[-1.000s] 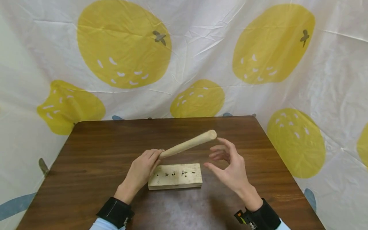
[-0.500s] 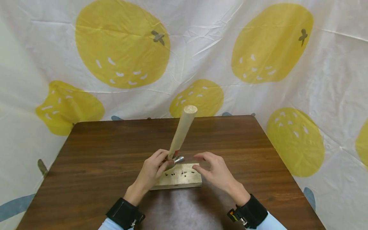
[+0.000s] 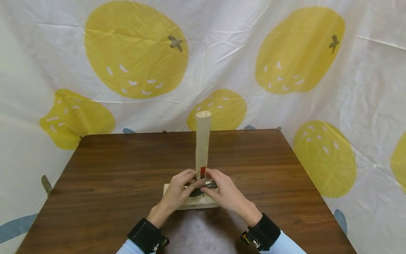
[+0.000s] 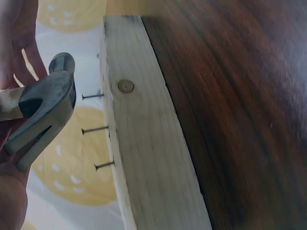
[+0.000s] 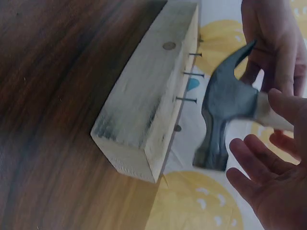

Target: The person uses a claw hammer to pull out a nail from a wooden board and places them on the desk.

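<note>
A claw hammer [image 3: 203, 144] stands nearly upright above a pale wooden block [image 3: 198, 204], its handle up and metal head down. My left hand [image 3: 177, 188] holds it low by the head, on the claw side. From the other side my right hand [image 3: 226, 190] grips lightly around the base of the handle, thumb in front; its other fingers spread loosely beside the striking face. In the left wrist view the hammer head [image 4: 50, 103] hangs apart from the nails [image 4: 95, 130], which stick up from the block. My hands hide part of the head and block in the head view.
Under the block is a dark brown wooden table [image 3: 111, 176]. A white cloth [image 3: 222, 42] printed with yellow fruit hangs behind and along the sides. Black bands [image 3: 146, 234] circle both wrists.
The hammer has swung from slanting rightward to nearly upright, its head now low over the block. My right hand has moved left to meet it; my left hand has shifted right with it.
</note>
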`<state>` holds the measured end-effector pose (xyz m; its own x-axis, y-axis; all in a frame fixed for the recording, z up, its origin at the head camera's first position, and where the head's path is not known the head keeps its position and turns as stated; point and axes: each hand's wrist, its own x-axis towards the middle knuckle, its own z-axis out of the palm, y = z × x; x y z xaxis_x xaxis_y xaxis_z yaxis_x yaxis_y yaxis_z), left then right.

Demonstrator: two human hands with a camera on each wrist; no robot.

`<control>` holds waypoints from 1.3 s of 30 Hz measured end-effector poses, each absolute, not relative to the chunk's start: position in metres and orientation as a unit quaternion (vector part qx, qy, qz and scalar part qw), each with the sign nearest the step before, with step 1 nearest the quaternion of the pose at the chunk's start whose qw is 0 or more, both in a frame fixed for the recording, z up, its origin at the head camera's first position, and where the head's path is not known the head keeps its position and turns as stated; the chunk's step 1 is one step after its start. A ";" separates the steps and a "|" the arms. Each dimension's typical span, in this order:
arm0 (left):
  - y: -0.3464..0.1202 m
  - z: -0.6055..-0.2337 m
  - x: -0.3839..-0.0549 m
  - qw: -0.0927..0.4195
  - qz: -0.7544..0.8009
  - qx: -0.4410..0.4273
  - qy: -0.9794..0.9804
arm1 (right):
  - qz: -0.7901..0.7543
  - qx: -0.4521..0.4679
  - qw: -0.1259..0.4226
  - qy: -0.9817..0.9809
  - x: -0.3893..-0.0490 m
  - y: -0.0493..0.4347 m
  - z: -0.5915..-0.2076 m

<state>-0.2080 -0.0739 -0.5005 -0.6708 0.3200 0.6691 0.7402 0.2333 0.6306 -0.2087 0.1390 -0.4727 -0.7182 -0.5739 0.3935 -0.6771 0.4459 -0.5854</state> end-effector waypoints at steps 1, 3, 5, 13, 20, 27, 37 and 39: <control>-0.073 -0.500 -0.208 0.203 -0.516 -0.350 -0.755 | 0.379 0.370 0.068 -0.845 -0.209 0.138 -0.473; -0.072 -0.501 -0.207 0.199 -0.522 -0.347 -0.753 | 0.389 0.371 0.066 -0.840 -0.209 0.135 -0.475; -0.071 -0.501 -0.207 0.194 -0.529 -0.343 -0.752 | 0.399 0.372 0.059 -0.836 -0.210 0.132 -0.476; -0.067 -0.503 -0.205 0.190 -0.543 -0.342 -0.743 | 0.416 0.346 0.059 -0.839 -0.205 0.129 -0.480; -0.065 -0.501 -0.206 0.230 -0.508 -0.345 -0.755 | 0.401 0.343 0.084 -0.846 -0.204 0.127 -0.481; -0.080 -0.490 -0.208 0.244 -0.446 -0.299 -0.808 | 0.385 0.327 0.092 -0.858 -0.208 0.135 -0.477; -0.124 -0.496 -0.204 0.088 -0.365 -0.206 -0.904 | 0.351 0.255 0.121 -0.893 -0.214 0.164 -0.477; -0.130 -0.499 -0.201 0.047 -0.340 -0.208 -0.916 | 0.339 0.244 0.116 -0.901 -0.214 0.168 -0.478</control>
<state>-0.2014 -0.1296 -0.4989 -0.9094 0.3480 0.2277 0.4123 0.6825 0.6035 -0.2141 0.1679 -0.4781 -0.8539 -0.3618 0.3742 -0.5187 0.6510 -0.5542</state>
